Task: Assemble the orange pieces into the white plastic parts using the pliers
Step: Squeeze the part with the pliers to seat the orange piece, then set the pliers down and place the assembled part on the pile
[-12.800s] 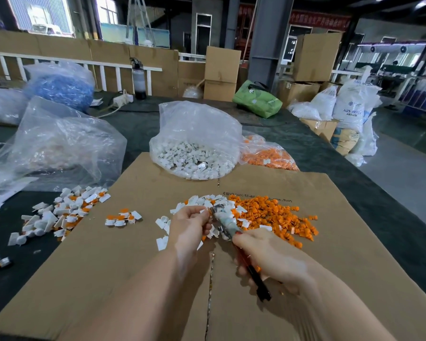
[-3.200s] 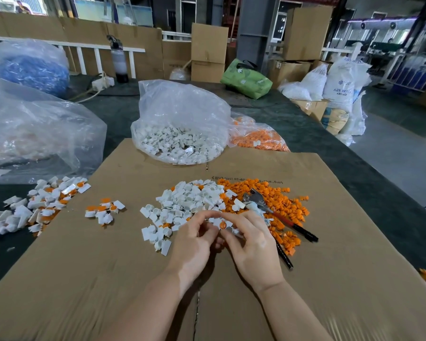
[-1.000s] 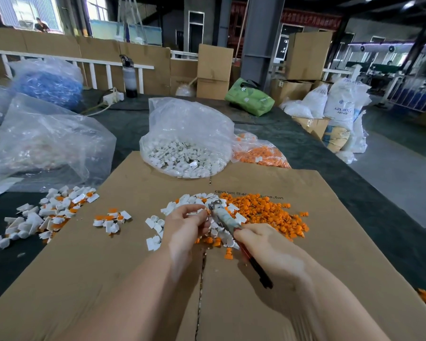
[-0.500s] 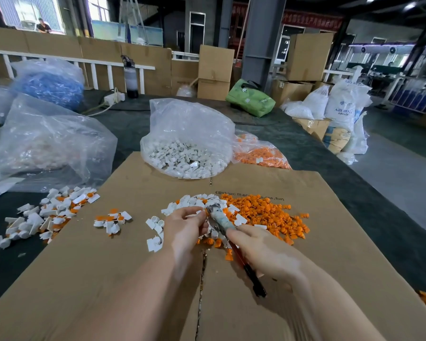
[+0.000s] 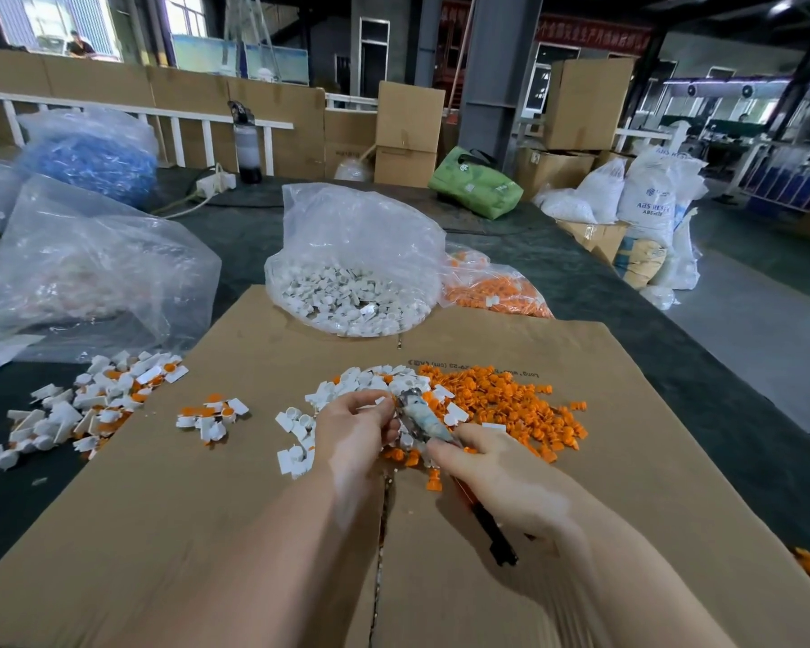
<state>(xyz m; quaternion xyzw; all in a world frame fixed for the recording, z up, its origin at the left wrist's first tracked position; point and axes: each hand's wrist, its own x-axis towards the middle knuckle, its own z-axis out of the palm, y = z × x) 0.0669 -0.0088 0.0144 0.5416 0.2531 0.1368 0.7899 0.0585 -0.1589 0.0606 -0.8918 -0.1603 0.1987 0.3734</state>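
Factory hall, dim indoors, daylight through high windows (image 5: 48, 21) at far left. Grey steel pillar (image 5: 499, 81) centre back, red banner (image 5: 590, 32) behind. White railing (image 5: 127, 116) lined with cardboard sheets (image 5: 113, 86) along rear edge. Stacked cardboard boxes (image 5: 408, 133) beside pillar; taller box (image 5: 585, 102) to the right. Green bag (image 5: 475, 184) on dark tabletop (image 5: 581, 273). White sacks (image 5: 651, 198) at right. Grey concrete floor (image 5: 744, 320).

Matt brown cardboard sheet (image 5: 207, 507) carries dull white plastic parts (image 5: 347, 383) and, at its 1 o'clock, brighter orange plastic pieces (image 5: 501, 399); the pliers (image 5: 419, 416) show worn grey metal, and glossy, crinkled clear film bags (image 5: 361, 236) sit at 12 o'clock
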